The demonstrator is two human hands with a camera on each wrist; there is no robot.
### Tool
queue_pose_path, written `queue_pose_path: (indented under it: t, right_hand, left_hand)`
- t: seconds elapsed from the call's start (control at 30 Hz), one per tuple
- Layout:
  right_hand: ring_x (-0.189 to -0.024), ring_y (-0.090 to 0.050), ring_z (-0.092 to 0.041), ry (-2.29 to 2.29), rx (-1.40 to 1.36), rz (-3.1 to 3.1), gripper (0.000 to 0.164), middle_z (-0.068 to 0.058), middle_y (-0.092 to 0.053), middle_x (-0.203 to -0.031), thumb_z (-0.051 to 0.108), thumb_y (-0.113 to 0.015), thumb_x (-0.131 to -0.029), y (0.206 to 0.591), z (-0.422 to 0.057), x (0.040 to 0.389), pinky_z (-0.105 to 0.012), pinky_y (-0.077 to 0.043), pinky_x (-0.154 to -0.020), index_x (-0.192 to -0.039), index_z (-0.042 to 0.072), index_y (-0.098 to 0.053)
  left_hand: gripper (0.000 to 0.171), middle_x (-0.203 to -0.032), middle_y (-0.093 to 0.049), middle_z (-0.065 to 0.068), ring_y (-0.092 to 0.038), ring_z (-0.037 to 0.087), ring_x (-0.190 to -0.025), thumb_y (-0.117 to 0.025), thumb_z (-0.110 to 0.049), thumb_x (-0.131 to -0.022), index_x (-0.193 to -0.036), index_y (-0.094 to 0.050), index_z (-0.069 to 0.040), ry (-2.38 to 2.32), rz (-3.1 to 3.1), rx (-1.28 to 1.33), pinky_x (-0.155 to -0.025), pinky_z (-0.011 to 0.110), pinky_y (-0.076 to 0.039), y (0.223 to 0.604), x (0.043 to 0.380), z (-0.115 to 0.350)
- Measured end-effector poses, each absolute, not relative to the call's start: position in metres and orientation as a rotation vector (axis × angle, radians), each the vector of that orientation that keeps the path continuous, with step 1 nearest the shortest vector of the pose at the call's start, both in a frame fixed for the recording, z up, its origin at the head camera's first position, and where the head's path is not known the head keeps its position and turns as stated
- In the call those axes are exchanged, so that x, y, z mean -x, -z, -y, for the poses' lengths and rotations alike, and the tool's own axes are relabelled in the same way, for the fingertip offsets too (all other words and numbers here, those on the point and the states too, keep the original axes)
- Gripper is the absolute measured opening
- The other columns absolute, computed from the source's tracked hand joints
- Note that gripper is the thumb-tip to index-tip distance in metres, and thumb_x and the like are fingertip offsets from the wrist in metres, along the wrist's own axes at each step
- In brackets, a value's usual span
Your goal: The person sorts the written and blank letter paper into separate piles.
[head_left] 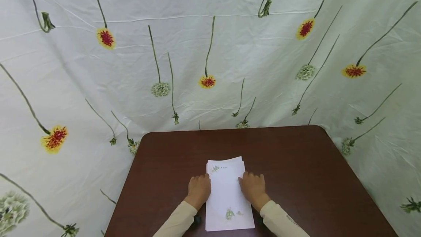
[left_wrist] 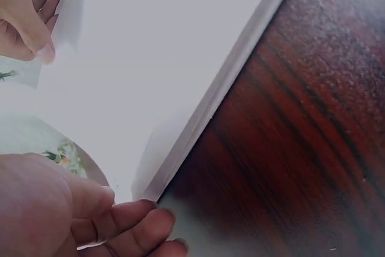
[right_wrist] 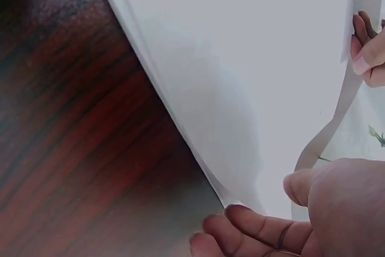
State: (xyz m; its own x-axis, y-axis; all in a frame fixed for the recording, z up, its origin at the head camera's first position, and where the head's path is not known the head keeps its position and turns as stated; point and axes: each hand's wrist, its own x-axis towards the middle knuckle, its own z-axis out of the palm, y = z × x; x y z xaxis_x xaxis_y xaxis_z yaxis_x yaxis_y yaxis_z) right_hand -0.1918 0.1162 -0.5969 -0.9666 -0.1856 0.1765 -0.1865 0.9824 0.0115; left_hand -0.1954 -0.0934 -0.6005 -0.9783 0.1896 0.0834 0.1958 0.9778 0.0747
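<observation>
Cream sleeves (head_left: 179,218) lead to the left hand (head_left: 199,189) and right hand (head_left: 254,188), thumbs and fingers pinching opposite long edges of the paper stack (head_left: 226,193) between them over the brown table (head_left: 158,178), likely a light, floppy, slippery load best held by both sides.

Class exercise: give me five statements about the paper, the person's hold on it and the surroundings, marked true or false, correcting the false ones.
1. The person's left grip is at the left edge of the white rectangular paper sheets. True.
2. The right grip is well away from the sheets. False: it is at their right edge.
3. The top sheet is completely blank. False: it bears small green printed pictures.
4. A white flower-patterned cloth hangs beyond the dark brown wooden table. True.
5. The long fabric sleeves are black. False: they are cream.
</observation>
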Motion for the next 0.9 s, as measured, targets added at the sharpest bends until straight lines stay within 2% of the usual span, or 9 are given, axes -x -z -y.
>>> queue_pose_path:
  t: [0.33,0.43,0.57,0.77,0.9]
  right_hand:
    - [-0.064,-0.066,-0.03,-0.14,-0.278,3.004,0.027,-0.01,-0.063,-0.07,0.025,-0.074,-0.09,0.589,-0.119,0.194,-0.045,-0.045,-0.066,-0.083,0.004,-0.06]
    - [-0.067,-0.067,-0.031,-0.211,-0.276,3.05,0.024,-0.012,-0.064,-0.073,0.023,-0.073,-0.092,0.584,-0.12,0.195,-0.046,-0.045,-0.066,-0.086,0.003,-0.06]
    - [-0.064,-0.066,-0.032,-0.26,-0.31,3.036,0.024,-0.013,-0.063,-0.07,0.021,-0.072,-0.092,0.58,-0.121,0.196,-0.047,-0.047,-0.063,-0.085,0.002,-0.059]
    - [-0.065,-0.066,-0.034,-0.341,-0.326,3.036,0.023,-0.015,-0.06,-0.068,0.018,-0.068,-0.095,0.569,-0.12,0.199,-0.05,-0.049,-0.062,-0.087,-0.002,-0.059]
    - [-0.067,-0.066,-0.033,-0.426,-0.311,3.085,0.023,-0.015,-0.061,-0.07,0.019,-0.064,-0.097,0.562,-0.119,0.202,-0.05,-0.048,-0.064,-0.091,-0.003,-0.06]
  left_hand:
    - [0.036,-0.08,-0.066,0.019,-0.067,0.037,-0.076,-0.075,-0.025,-0.09,-0.102,-0.064,0.007,0.402,3.058,0.172,-0.075,0.049,-0.051,0.6,0.197,0.095]
    - [0.034,-0.079,-0.066,0.02,-0.067,0.039,-0.074,-0.073,-0.023,-0.091,-0.101,-0.063,0.009,0.483,3.058,0.155,-0.072,0.05,-0.051,0.6,0.197,0.096]
    - [0.03,-0.074,-0.064,0.019,-0.065,0.039,-0.068,-0.07,-0.022,-0.093,-0.094,-0.063,0.007,0.568,3.046,0.149,-0.062,0.049,-0.051,0.599,0.197,0.097]
    - [0.023,-0.064,-0.055,0.009,-0.054,0.024,-0.054,-0.068,-0.019,-0.094,-0.084,-0.06,0.0,0.7,2.991,0.143,-0.05,0.04,-0.043,0.589,0.194,0.103]
    - [0.029,-0.058,-0.045,0.002,-0.043,0.017,-0.051,-0.067,-0.019,-0.096,-0.074,-0.052,-0.007,0.761,2.983,0.126,-0.048,0.035,-0.036,0.579,0.193,0.109]
